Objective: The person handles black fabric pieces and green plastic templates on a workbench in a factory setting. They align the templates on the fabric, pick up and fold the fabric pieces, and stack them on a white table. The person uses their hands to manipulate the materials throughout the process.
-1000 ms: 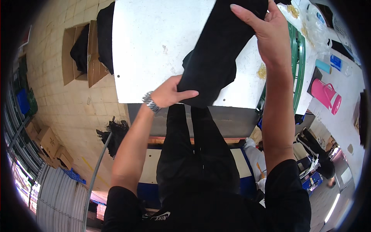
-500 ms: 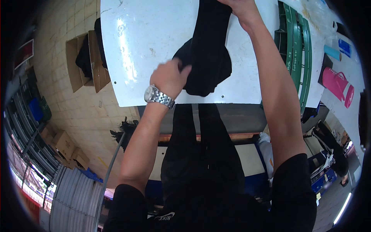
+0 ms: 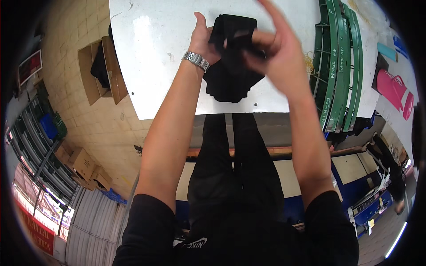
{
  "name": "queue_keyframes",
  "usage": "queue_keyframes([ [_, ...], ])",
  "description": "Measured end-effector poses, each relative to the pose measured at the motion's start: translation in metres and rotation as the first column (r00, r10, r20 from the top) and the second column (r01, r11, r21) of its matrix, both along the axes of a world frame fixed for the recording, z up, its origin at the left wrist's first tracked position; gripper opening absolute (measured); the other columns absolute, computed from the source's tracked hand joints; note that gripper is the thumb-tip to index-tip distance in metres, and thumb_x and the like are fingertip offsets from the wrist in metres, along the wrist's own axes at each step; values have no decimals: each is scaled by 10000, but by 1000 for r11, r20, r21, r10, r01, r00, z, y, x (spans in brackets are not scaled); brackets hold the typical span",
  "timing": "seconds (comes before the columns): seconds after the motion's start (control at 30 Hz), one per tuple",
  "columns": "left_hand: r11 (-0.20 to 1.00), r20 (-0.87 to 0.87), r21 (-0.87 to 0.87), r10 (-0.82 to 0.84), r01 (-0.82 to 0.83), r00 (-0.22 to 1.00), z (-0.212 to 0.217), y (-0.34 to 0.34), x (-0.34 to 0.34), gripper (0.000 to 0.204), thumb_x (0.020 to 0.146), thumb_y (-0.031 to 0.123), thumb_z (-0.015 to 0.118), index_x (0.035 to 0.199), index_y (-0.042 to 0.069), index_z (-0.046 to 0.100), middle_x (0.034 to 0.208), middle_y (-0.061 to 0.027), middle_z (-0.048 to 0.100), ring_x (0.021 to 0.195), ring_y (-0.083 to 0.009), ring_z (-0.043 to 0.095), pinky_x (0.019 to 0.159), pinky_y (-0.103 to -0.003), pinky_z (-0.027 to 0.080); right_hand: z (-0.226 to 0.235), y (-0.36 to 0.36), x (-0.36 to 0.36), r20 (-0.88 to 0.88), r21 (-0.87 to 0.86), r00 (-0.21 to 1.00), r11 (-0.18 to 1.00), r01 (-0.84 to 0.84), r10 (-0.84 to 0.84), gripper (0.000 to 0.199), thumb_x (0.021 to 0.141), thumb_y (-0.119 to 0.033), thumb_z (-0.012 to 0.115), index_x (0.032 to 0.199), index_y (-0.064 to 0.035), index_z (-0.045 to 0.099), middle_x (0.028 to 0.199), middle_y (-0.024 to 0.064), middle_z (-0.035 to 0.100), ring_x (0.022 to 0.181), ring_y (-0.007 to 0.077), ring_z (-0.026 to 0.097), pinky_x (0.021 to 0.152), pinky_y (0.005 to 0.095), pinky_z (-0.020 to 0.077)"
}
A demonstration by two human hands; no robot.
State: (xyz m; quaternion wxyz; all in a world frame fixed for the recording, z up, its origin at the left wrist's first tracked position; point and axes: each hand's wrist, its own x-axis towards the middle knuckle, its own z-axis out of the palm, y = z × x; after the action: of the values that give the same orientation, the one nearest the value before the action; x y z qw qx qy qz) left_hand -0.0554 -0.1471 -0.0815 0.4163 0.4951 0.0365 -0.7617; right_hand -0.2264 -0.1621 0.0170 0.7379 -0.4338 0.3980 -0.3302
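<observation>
A black piece of cloth, perhaps a garment (image 3: 233, 86), lies folded into a compact stack near the front edge of the white table (image 3: 168, 88). My left hand (image 3: 205, 44), with a metal-banded watch at the wrist, is at the cloth's left side. Its thumb stands out away from the palm, while the other fingers are partly covered by the cloth. Over the right side of the stack is my right hand (image 3: 282, 55). One of its fingers points up and away; the others and the thumb are smeared by motion against the black fabric, so its grip is unclear.
Green slatted plastic pieces (image 3: 328, 66) lie along the table's right part. Beyond are a pink bag-like item (image 3: 394, 91) and a light-blue roll (image 3: 387, 52). An open cardboard box (image 3: 116, 71) holding dark cloth stands left of the table. Another person (image 3: 392, 173) is at far right.
The long upper part of the black cloth has been folded down toward me, leaving a shorter stack. My left hand moved up beside it; my right hand came down toward it from the far side.
</observation>
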Motion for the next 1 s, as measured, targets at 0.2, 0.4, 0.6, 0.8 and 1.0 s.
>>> queue_keyframes([
  [0.2,999,7,-30,11,-10,1000,-7,2,-2,1135,870,884,189,1298,-96,569,1242,-223,666,1180,-318,635,1032,-438,502,-55,89,-29,-457,-457,873,797,-396,172,598,701,153,667,1254,-76,654,1184,97,712,1084,242,698,1051,412,522],
  [0.4,992,309,-112,-23,61,951,-18,11,5,885,926,742,467,1143,-94,662,1051,-169,717,1019,-228,683,898,-376,548,-86,121,-31,-577,-576,809,646,-501,113,531,692,105,703,1200,-47,675,1221,116,695,1214,259,635,1124,463,451],
  [0.6,852,793,172,-418,495,444,25,24,26,662,917,591,644,1021,-56,734,838,-127,726,724,-183,716,640,-296,559,-69,144,-33,-694,-510,689,532,-675,209,371,794,-146,780,1136,-56,668,1214,80,684,1281,221,577,1180,508,335],
  [0.8,724,912,335,-409,603,-17,19,75,56,522,880,431,739,1207,26,697,964,-157,749,898,-231,733,800,-308,569,-63,164,-63,-539,-537,821,675,-506,188,190,828,-170,772,976,-73,705,1030,76,707,945,219,679,906,394,539],
  [1.0,774,912,363,-409,519,-28,14,90,28,471,813,321,811,1144,7,691,906,-132,733,809,-259,712,746,-364,561,-76,76,-49,-762,-416,549,910,-8,-343,221,857,-192,772,961,-9,706,882,144,703,789,320,678,699,388,536],
])
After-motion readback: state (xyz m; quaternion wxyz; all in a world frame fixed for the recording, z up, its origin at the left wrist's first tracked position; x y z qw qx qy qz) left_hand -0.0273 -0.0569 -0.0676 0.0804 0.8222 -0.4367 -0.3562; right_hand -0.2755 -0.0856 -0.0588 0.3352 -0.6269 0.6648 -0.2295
